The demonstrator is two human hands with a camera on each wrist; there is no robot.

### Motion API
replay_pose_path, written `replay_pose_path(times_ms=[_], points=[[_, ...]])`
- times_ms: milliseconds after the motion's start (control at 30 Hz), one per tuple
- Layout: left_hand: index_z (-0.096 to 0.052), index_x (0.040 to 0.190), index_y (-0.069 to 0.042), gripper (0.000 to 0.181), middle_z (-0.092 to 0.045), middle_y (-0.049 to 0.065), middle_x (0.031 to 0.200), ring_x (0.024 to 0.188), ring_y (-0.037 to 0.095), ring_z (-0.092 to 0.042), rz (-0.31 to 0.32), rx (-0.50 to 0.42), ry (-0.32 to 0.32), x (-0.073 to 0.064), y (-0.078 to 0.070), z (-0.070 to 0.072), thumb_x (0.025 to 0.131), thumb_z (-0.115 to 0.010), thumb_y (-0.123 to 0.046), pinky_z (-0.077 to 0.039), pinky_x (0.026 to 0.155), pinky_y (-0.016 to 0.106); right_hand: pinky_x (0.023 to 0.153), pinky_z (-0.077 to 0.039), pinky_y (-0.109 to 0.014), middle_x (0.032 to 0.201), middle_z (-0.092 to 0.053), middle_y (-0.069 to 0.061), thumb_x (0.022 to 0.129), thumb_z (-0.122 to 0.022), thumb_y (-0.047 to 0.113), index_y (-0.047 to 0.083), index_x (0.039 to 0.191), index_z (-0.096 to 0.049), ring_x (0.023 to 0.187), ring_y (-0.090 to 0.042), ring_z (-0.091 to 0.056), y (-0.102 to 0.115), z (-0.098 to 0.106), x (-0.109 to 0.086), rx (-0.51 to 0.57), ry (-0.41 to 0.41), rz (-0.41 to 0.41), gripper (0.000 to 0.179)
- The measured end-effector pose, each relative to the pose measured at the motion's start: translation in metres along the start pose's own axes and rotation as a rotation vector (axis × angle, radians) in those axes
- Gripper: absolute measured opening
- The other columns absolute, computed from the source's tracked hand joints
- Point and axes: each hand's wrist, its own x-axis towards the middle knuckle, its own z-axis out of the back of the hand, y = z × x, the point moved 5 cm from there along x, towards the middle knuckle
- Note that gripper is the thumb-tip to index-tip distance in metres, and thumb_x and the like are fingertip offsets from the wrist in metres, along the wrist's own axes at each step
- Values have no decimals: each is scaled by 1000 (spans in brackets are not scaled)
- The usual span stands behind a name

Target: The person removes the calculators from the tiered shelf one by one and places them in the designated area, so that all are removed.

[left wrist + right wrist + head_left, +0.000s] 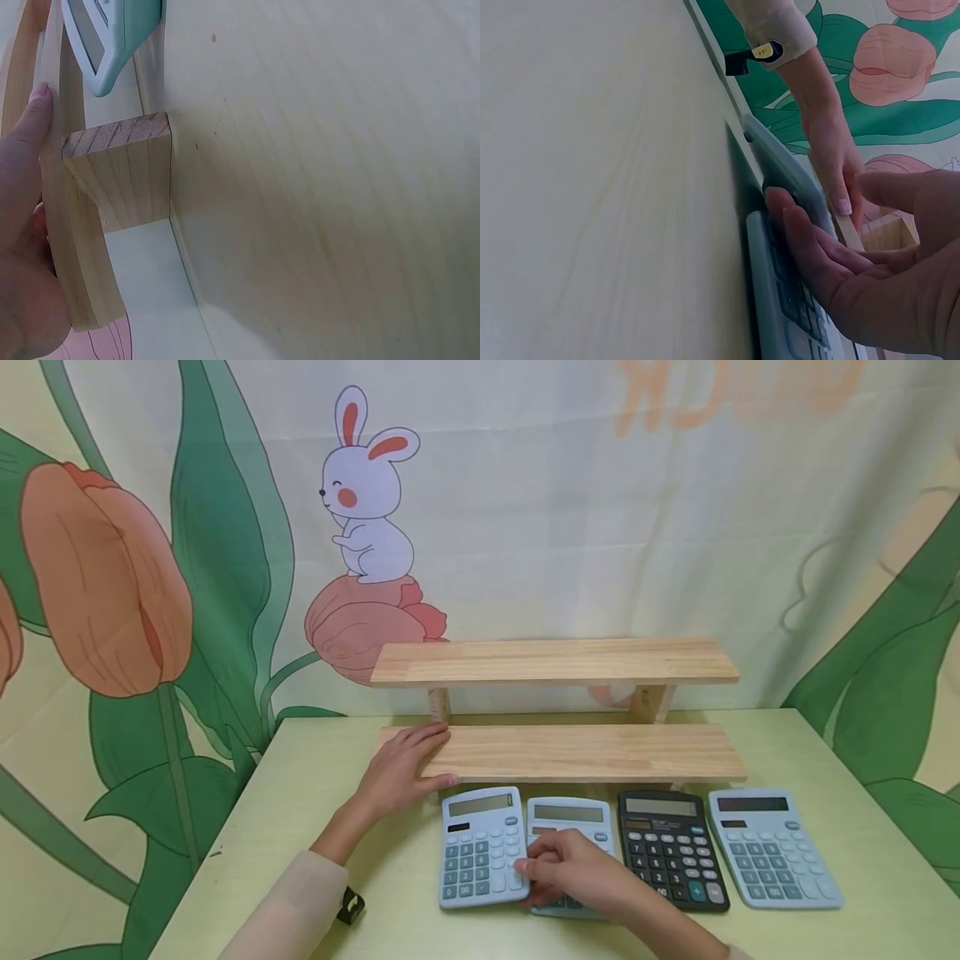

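Note:
My right hand (573, 868) pinches the right edge of the leftmost light blue calculator (483, 852), thumb on its keys. In the right wrist view this calculator (787, 165) is tilted and raised off the table, with fingertips beneath it. A second light blue calculator (570, 814) lies beside it, partly hidden by that hand. My left hand (401, 768) rests on the left end of the lower board of a two-tier wooden shelf (585, 752). In the left wrist view, the thumb lies along the board (79, 255) near its front edge.
A black calculator (671, 852) and another light blue calculator (776, 852) lie to the right in the row. The shelf's upper board (555, 662) stands behind the lower one. A printed curtain (525, 527) hangs behind the pale table (405, 893).

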Motion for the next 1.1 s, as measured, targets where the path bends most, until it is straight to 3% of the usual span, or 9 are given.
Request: replay_pose_path(times_ms=[167,467,633,833,933,1000,1100], points=[[-56,155,-11,82,-46,5,165,150,36,-41,-1,-3,-6,-1,-1,2,92,-77,-58,-35,120,60,80,-65,-44,98,-77,-19,108,-63,22,-12,124,-65,88,-33,-78,2,2,-5,6,66,-9,38],[-56,155,-11,83,-47,4,165,150,35,-42,-3,-6,-5,-1,-3,1,91,-78,-59,-34,121,59,86,-64,-46,108,-76,-22,110,-60,22,-13,124,-65,98,-38,-77,0,7,-17,27,96,-14,38],[-56,155,-13,84,-46,2,165,150,33,-41,-2,8,-7,1,-1,0,91,-77,-62,-35,121,58,88,-63,-47,113,-75,-24,110,-59,24,-13,126,-64,103,-38,-76,7,18,-24,-16,111,-11,40],[-57,154,-10,82,-47,7,164,151,36,-41,-5,-19,25,4,-3,5,91,-79,-58,-33,122,59,96,-57,-33,123,-75,-8,109,-62,32,2,141,-63,115,-25,-70,46,40,-39,-355,105,143,44],[-56,154,-7,82,-49,11,162,150,36,-43,-5,-10,59,4,-10,15,92,-79,-56,-35,122,57,101,-56,-41,135,-70,-4,109,-62,34,10,149,-58,124,-25,-67,74,50,-52,-543,91,283,47],[-55,155,-7,81,-50,13,161,149,37,-45,3,-1,74,4,-18,27,93,-77,-55,-36,121,58,105,-54,-49,143,-66,-2,108,-63,38,14,154,-54,129,-26,-64,92,60,-61,-691,24,378,52],[-51,158,-10,82,-49,13,162,148,38,-45,31,-22,85,4,-37,55,94,-76,-56,-38,119,60,109,-48,-62,157,-54,-6,104,-67,45,19,162,-44,140,-34,-55,116,81,-70,-900,-146,466,68]])
